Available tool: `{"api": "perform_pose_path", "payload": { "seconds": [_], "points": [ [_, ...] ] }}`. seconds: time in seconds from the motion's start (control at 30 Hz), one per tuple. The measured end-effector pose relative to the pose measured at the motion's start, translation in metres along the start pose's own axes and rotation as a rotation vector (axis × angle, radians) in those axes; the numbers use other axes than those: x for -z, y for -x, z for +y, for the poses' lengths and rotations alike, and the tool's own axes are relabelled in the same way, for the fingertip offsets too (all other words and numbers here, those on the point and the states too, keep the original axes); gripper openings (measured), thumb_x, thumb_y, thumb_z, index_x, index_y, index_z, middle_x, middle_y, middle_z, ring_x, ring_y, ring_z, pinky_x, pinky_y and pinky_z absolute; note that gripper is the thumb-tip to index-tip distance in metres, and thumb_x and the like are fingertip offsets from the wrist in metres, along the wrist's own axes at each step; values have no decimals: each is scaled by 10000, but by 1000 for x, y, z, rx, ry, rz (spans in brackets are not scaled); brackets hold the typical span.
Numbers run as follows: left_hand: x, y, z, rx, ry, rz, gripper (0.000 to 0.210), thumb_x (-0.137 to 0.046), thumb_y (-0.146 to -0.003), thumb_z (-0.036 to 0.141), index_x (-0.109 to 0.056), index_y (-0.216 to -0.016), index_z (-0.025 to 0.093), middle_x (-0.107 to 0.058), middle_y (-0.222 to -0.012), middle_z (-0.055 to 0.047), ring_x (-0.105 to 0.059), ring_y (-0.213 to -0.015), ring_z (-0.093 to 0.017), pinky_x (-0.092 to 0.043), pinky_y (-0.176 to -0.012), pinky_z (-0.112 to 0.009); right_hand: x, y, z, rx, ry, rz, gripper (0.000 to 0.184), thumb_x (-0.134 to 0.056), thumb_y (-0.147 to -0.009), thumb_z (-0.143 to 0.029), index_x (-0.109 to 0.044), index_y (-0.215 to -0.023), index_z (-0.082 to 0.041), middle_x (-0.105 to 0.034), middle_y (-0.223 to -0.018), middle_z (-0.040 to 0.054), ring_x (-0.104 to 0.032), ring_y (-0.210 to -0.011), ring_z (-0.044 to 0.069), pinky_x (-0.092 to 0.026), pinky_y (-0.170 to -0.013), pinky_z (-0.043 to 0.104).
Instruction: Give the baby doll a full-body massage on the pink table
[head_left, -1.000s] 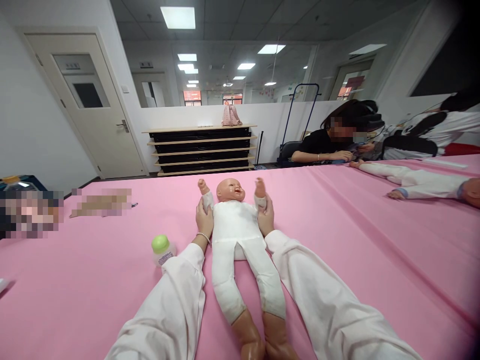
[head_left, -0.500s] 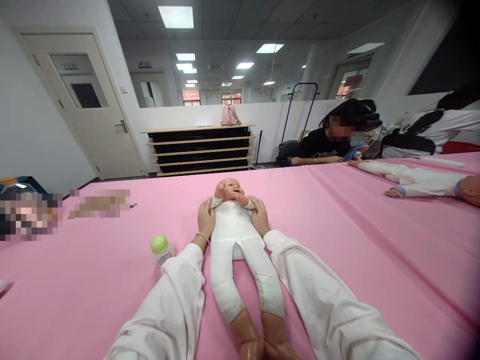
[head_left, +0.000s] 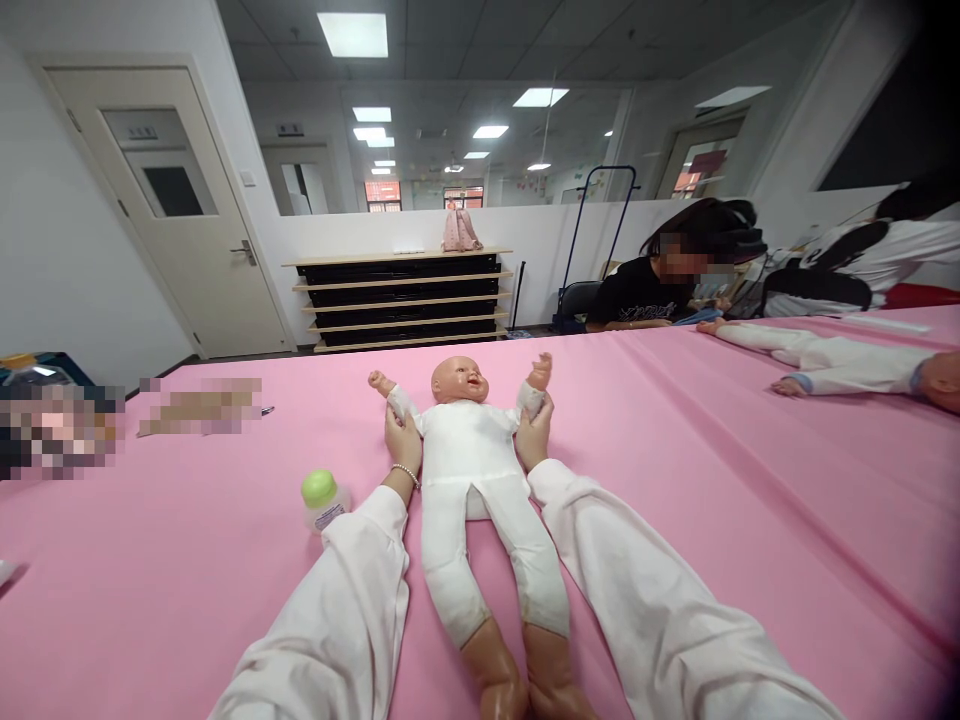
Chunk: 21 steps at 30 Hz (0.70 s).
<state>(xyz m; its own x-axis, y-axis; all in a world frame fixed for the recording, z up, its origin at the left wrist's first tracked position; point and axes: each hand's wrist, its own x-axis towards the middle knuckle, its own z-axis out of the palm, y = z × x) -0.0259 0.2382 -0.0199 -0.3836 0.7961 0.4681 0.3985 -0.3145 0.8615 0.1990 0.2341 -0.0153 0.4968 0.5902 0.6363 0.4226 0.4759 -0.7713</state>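
Observation:
A baby doll (head_left: pixel 466 445) with a white cloth body lies on its back on the pink-covered table (head_left: pixel 247 580), its head away from me and its feet close to me. My left hand (head_left: pixel 403 437) is closed round the doll's arm on the left. On the other side my right hand (head_left: pixel 535 432) grips the doll's other arm. Both doll arms are spread outward and up, beside its head. Left of my left sleeve stands a small bottle with a green cap (head_left: pixel 320 490).
A second doll (head_left: pixel 832 355) in white lies at the table's right. Behind it a person (head_left: pixel 649 285) in black handles blue cloth; another person (head_left: pixel 877 260) is further right. At the left are blurred items (head_left: pixel 199 408). A low shelf (head_left: pixel 405 300) stands beyond the far edge.
The doll's arms have swung from folded over its chest and chin out to the sides, with my hands moving slightly outward. The person in black has lowered the blue cloth.

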Motion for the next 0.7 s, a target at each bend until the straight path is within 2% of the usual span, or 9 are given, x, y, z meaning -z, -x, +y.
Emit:
{"api": "perform_pose_path", "payload": {
  "seconds": [0.1,0.2,0.33,0.53,0.6,0.7],
  "points": [
    [1,3,11,-10,-19,19,469,-389,-846,246,-359,-1314,220,-508,-1241,-77,-486,-1117,-208,-413,-909,-331,-1,4,-13,197,36,-197,465,-380,-729,-104,-431,-1184,-186,-482,-1164,106,-446,-1111,208,-377,-959,416],
    [1,4,15,-128,-49,-54,462,-409,-812,175,-430,-1273,196,-527,-1197,-80,-474,-1111,-199,-385,-950,-338,0,5,-20,369,80,-394,443,-358,-717,-56,-538,-1092,-209,-520,-1098,84,-464,-1072,208,-383,-955,420],
    [-1,1,13,-265,-88,-160,457,-407,-759,76,-534,-1176,215,-553,-1148,-57,-476,-1090,-187,-370,-972,-354,2,3,-20,411,103,-458,460,-358,-731,-39,-559,-1099,-230,-516,-1108,73,-468,-1062,207,-384,-949,436],
    [-2,0,12,-282,-102,-199,464,-399,-743,53,-544,-1157,204,-558,-1145,-60,-470,-1094,-193,-359,-984,-373,0,4,-18,347,39,-445,434,-357,-731,-54,-573,-1066,-226,-532,-1088,68,-473,-1056,200,-365,-965,429],
    [-2,1,13,-248,-80,-177,462,-399,-752,69,-520,-1179,199,-550,-1160,-63,-466,-1105,-191,-354,-990,-365,-2,5,-17,255,0,-391,410,-369,-726,-80,-562,-1064,-210,-536,-1081,72,-478,-1050,197,-364,-964,417],
    [-2,3,12,-133,-28,-119,453,-403,-785,129,-460,-1231,187,-514,-1222,-75,-443,-1150,-189,-343,-999,-341,-5,3,-8,-3,-75,-245,400,-406,-717,-146,-503,-1103,-186,-529,-1100,82,-500,-1024,196,-401,-919,399]
  ]
}}
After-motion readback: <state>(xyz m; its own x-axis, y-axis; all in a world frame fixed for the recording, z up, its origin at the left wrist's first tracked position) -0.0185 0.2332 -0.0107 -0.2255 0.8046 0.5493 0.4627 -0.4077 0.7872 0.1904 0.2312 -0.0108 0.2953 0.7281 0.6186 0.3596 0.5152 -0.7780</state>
